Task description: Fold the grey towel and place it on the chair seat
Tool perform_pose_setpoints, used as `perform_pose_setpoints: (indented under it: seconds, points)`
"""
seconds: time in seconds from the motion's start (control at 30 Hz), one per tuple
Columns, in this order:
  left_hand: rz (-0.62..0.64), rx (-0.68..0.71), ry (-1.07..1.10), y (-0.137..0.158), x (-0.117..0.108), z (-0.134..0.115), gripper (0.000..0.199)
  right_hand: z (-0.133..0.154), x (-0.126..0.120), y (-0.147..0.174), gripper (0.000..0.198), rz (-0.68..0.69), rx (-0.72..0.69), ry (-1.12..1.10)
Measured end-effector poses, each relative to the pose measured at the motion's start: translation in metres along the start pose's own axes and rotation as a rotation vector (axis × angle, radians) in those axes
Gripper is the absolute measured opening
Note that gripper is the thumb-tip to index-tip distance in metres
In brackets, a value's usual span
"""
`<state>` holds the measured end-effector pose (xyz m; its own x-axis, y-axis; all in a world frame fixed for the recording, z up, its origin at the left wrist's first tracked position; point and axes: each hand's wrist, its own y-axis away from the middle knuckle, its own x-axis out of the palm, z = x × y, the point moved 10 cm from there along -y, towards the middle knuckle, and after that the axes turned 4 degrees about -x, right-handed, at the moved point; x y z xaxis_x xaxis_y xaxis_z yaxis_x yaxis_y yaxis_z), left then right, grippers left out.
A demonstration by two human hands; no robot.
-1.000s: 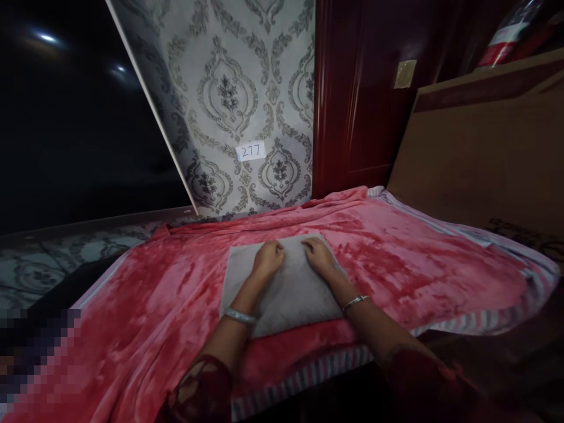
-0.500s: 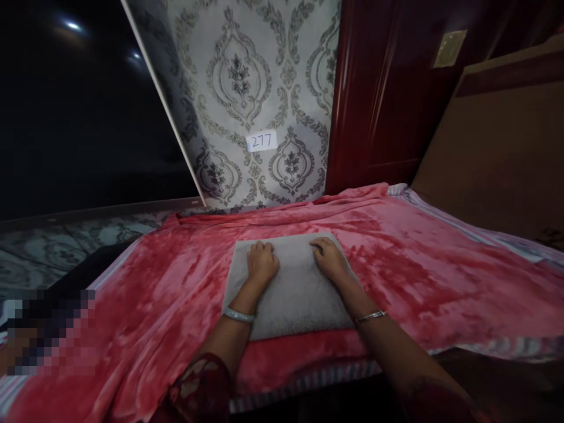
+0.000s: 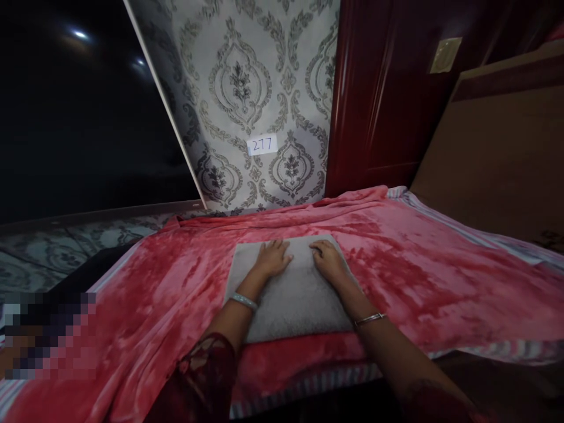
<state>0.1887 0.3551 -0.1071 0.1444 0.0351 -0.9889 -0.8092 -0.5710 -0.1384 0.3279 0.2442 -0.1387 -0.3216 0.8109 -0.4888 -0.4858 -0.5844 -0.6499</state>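
A grey plush cloth (image 3: pixel 295 302), roughly rectangular, lies flat on a red and pink blanket (image 3: pixel 423 276). My left hand (image 3: pixel 274 258) rests on the far left part of the cloth, palm down with its fingers spread. Close to the far right corner, my right hand (image 3: pixel 326 258) touches the cloth with its fingers loosely bent and a small dark gap between thumb and fingers. No held thing shows in either hand. Each wrist wears a bangle.
Behind the blanket stands a patterned wall (image 3: pixel 240 76) with a paper label (image 3: pixel 262 144) reading 277. A large dark screen (image 3: pixel 83 117) is at the left. A dark red door or panel (image 3: pixel 374 100) and a brown board (image 3: pixel 506 153) stand at the right.
My left hand has shifted right across the cloth, and its fingers have gone from bent to spread. My right hand stays about where it was. The cloth looks the same.
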Motion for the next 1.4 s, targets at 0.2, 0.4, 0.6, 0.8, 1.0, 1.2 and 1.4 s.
perform_pose_setpoints:
  seconds: [0.2, 0.4, 0.6, 0.8, 1.0, 1.2, 1.4]
  points:
    - [0.053, -0.076, 0.032, 0.004, 0.020, 0.022, 0.060, 0.001, 0.000, 0.000, 0.031, 0.024, 0.009, 0.002]
    - [0.003, -0.248, 0.070, 0.023, 0.010, 0.100, 0.059, 0.001, 0.000, -0.001, 0.033, 0.028, 0.017, -0.014]
    - [-0.089, -0.278, 0.158, 0.055, 0.005, 0.133, 0.059, 0.001, 0.000, -0.002, 0.030, -0.010, 0.048, -0.027]
    - [-0.333, -0.456, 0.563, 0.090, -0.007, 0.167, 0.061, -0.004, -0.029, -0.003, 0.037, -0.174, 0.097, -0.013]
    - [-0.269, -0.506, 1.143, 0.105, 0.013, 0.176, 0.091, -0.056, -0.072, 0.018, 0.048, -0.389, 0.439, -0.061]
    - [-0.104, -0.558, 1.425, 0.110, 0.023, 0.168, 0.089, -0.074, -0.061, 0.034, 0.045, -0.119, 0.612, -0.163]
    - [-0.093, -0.550, 1.563, 0.113, 0.023, 0.153, 0.095, -0.063, -0.064, 0.050, 0.043, 0.073, 0.706, -0.225]
